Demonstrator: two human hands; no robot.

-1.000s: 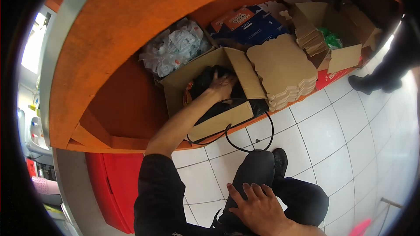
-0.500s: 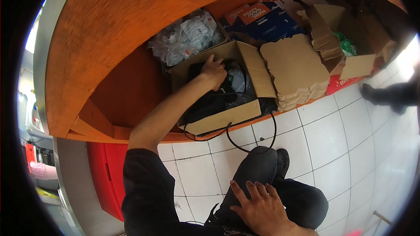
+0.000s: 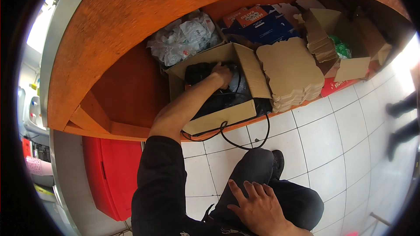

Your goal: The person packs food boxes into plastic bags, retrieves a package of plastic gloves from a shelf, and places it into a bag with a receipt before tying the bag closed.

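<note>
My left hand [image 3: 221, 73] reaches into an open cardboard box [image 3: 218, 120] on a low shelf under an orange counter [image 3: 131, 13]. It rests on black gear [image 3: 199, 71] and coiled cable inside the box; its fingertips are hidden among these, so I cannot see a grip. A black cable [image 3: 245, 145] loops out over the box's front wall down to the tiled floor. My right hand [image 3: 258, 205] lies flat on my black-trousered knee, fingers spread, holding nothing.
Right of the box sits a stack of flat cardboard cut-outs [image 3: 288, 67]. Behind are a clear plastic bag of packets [image 3: 183, 39], blue cartons [image 3: 258, 22] and another open box [image 3: 337, 46]. A red cabinet [image 3: 109, 170] stands at left. Another person's shoes [image 3: 400, 109] are at right.
My left hand has moved slightly right and forward inside the box onto the black items. The other person's feet have shifted lower along the right edge. My right hand stays on the knee.
</note>
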